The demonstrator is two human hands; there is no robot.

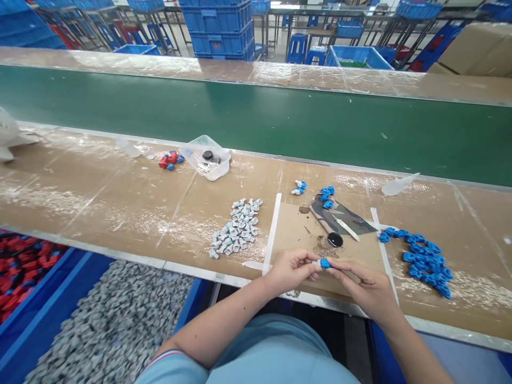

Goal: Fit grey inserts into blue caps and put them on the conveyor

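Between my two hands, just above the table's front edge, a small grey plastic part meets a small blue plastic part. My left hand pinches the grey one. Thumb and fingers of my right hand are closed on the blue one. Whether the two parts are fully joined I cannot tell. Beyond the hands stands a small jar of dark liquid. A white pen-like tool lies on a camouflage cloth. Loose grey parts lie to the left, loose blue parts to the right.
A green conveyor belt runs behind the table. A clear tub with a black-capped jar stands near red parts. A bin of grey parts is below left. A plastic bottle lies at right.
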